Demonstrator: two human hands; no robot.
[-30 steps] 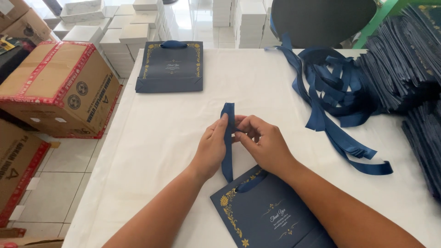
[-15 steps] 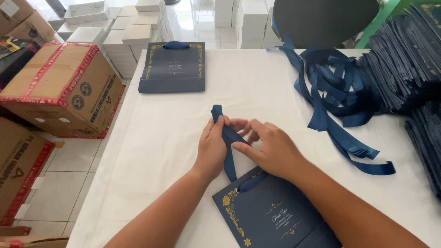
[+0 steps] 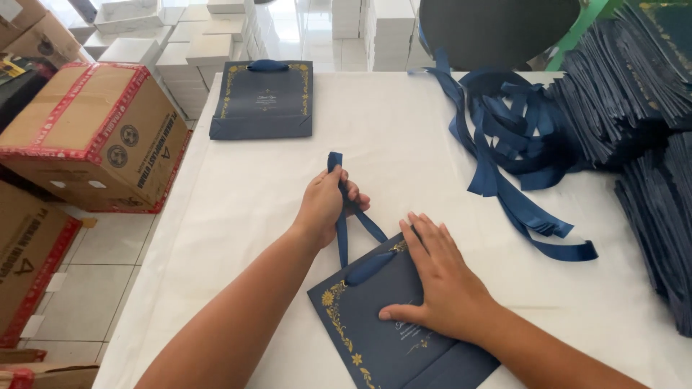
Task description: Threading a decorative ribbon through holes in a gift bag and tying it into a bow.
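- Near: navy paper bag (image 3: 375, 338) lies flat on the white table (image 3: 238, 216); right hand (image 3: 440, 284) spread, pressed on it.
- Middle: left hand (image 3: 324, 203) closed, gripping the bag's blue ribbon handle (image 3: 342, 238).
- Far right: loose ribbons (image 3: 512, 137); far left: second bag (image 3: 263, 101).

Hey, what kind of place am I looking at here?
Probably a small packing or gift-bag assembly workshop: stacks of flat navy bags, a heap of cut blue ribbons on the white table, and cartons and white boxes stored beside it.
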